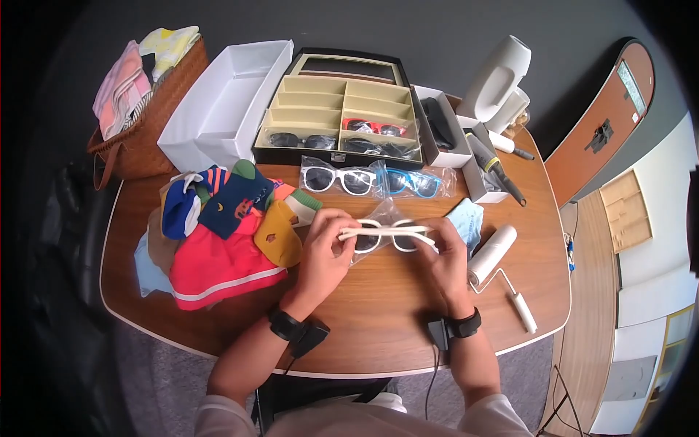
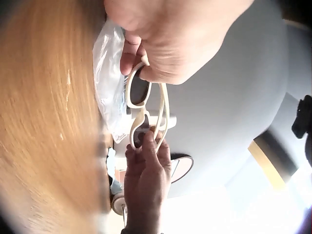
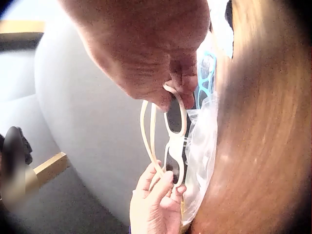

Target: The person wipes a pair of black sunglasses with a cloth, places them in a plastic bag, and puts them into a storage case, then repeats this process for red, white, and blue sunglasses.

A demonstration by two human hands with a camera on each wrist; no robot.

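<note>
White-framed sunglasses (image 1: 386, 231) with dark lenses are held above the table between both hands, their temple arms folded across. My left hand (image 1: 325, 251) pinches one end of the frame, and my right hand (image 1: 445, 258) pinches the other. Both grips also show around the sunglasses (image 2: 138, 105) in the left wrist view. A clear plastic bag (image 2: 108, 80) lies just behind them on the table; in the right wrist view the bag (image 3: 201, 156) is beside the lenses. Beyond the hands, bagged white sunglasses (image 1: 339, 180) and bagged blue sunglasses (image 1: 412, 183) lie in a row.
A compartment case (image 1: 306, 109) with several sunglasses stands at the back, beside a white box (image 1: 226, 109) and a brown basket (image 1: 149, 138) of cloths. Piled clothes (image 1: 218, 247) lie left. A lint roller (image 1: 493, 255), light blue cloth (image 1: 466, 221) and grey-yellow brush (image 1: 489, 159) are right.
</note>
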